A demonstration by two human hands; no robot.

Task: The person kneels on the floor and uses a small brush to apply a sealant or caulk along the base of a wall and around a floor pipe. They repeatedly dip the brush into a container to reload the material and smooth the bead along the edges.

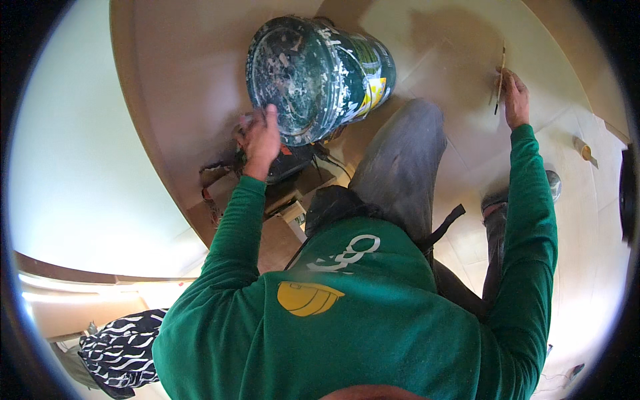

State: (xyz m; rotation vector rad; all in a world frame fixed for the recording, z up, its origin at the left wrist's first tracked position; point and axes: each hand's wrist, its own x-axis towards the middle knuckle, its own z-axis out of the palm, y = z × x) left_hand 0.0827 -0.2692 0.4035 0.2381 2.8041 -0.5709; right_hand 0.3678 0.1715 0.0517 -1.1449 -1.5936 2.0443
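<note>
My right hand (515, 100) is closed around a thin stick-like tool (501, 78), which has a dark tip and looks like a fine paintbrush or a pencil. It is held near the pale surface at the upper right. On the other side, my left hand (259, 139) is at the lower edge of a dark green bucket (293, 77), its thumb raised against the lid's rim. The left fingers are blurred and partly hidden, so whether they hold anything is unclear. White splashes cover the bucket's lid and side, and a yellow label shows on the side.
Below the bucket is a black and red object (288, 163) with cables beside it. A small scraper-like tool (586, 152) lies on the tiled floor at right, near my shoe (553, 185). Black-and-white patterned cloth (127, 350) is at the lower left. A large pale panel (73, 153) curves along the left.
</note>
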